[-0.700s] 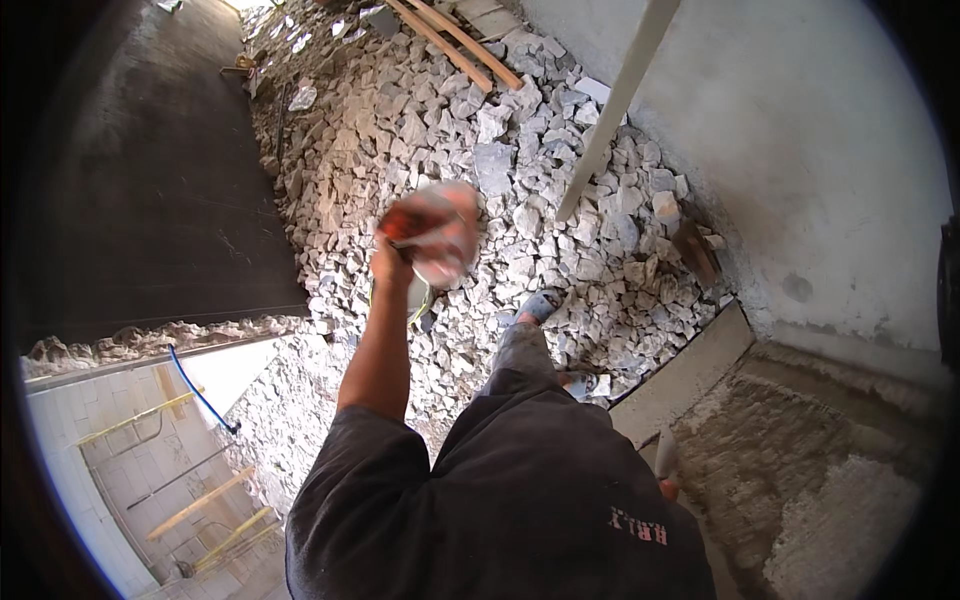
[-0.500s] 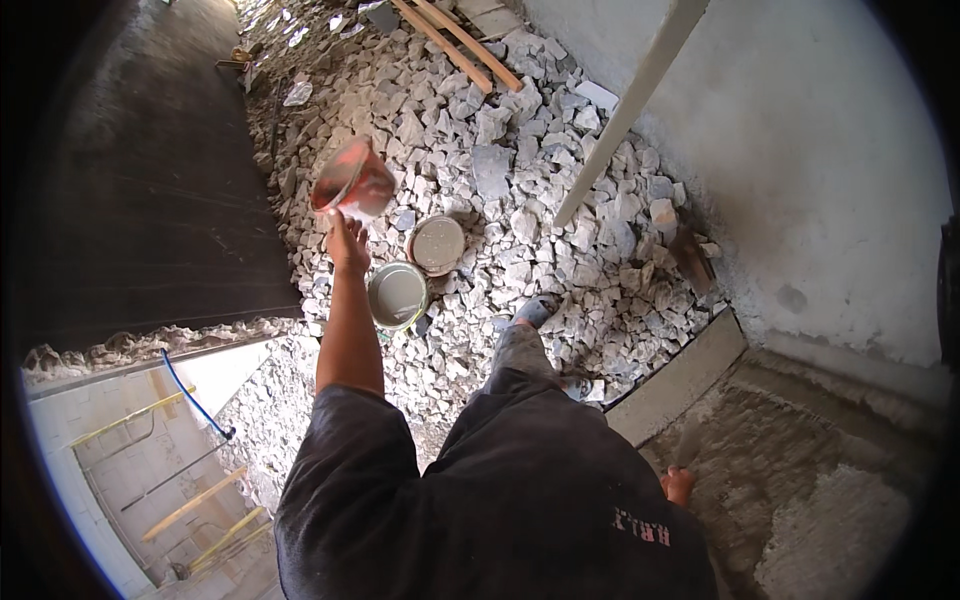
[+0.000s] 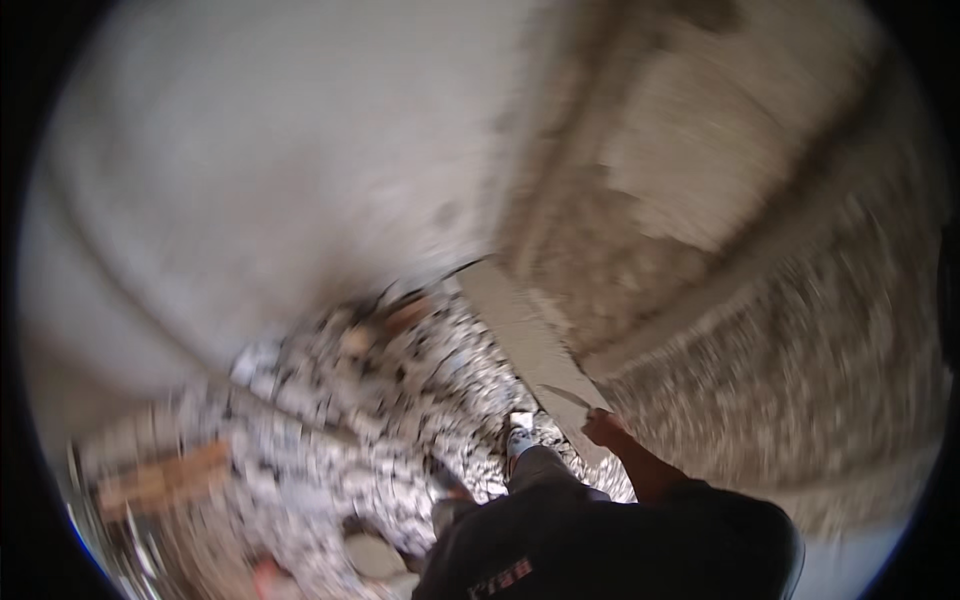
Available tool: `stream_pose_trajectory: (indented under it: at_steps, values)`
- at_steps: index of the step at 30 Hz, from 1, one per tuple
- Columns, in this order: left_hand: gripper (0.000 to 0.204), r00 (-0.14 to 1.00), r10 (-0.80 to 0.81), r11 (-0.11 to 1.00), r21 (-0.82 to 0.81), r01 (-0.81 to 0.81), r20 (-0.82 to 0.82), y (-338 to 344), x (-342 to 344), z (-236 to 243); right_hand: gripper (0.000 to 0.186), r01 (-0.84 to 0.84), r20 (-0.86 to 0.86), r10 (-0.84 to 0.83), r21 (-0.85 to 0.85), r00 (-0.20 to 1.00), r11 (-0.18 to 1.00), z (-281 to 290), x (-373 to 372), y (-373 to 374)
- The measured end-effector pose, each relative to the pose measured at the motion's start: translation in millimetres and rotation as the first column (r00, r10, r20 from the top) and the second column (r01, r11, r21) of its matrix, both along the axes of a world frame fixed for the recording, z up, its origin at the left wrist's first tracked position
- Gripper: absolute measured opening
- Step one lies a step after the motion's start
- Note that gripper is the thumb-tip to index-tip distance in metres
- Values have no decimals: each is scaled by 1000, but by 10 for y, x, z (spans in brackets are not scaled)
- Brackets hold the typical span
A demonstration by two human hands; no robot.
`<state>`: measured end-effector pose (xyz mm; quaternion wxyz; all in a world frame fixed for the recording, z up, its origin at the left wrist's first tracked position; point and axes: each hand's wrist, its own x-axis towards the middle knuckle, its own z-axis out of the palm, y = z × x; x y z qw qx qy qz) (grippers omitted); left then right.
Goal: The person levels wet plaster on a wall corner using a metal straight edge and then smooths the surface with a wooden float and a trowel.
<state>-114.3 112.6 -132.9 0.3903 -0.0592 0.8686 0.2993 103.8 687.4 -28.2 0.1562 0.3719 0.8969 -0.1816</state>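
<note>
Motion blurs much of the head view. My right hand (image 3: 607, 426) is shut on the handle of a trowel, its narrow metal blade (image 3: 565, 396) pointing up-left over a pale concrete strip (image 3: 500, 318). My left hand is not visible. At the lower left a round container with grey contents (image 3: 372, 555) sits on the rubble, and a blurred red shape (image 3: 270, 577) lies left of it. My sandalled foot (image 3: 520, 437) stands on the stones beside the strip.
A pale wall (image 3: 260, 150) rises beyond the rubble (image 3: 300, 480), with a long pole (image 3: 180, 340) in front of it. Blurred timber (image 3: 160, 475) lies at the left. At the right is a rough, unevenly rendered surface (image 3: 750, 390).
My view has swung sharply toward the wall and rough concrete. My left hand, earlier holding a red bucket out over the stones, has left view. My right hand with the trowel shows more fully.
</note>
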Motion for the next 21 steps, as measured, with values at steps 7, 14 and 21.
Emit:
stream_pose_trajectory:
  at_steps: [7,14,21]
  values:
    - [85,959,-258,966,-44,254,-121,386,-1353,340,33,539,-294,-511,16,807,842,1828,98,-598]
    - [95,818,-494,839,-408,360,-294,-65,-2258,921,30,674,-16,-675,-43,738,738,564,1304,-340]
    - [56,620,217,916,-63,-397,-754,-264,-2661,2023,27,503,303,-434,-206,848,839,-1057,2214,-126]
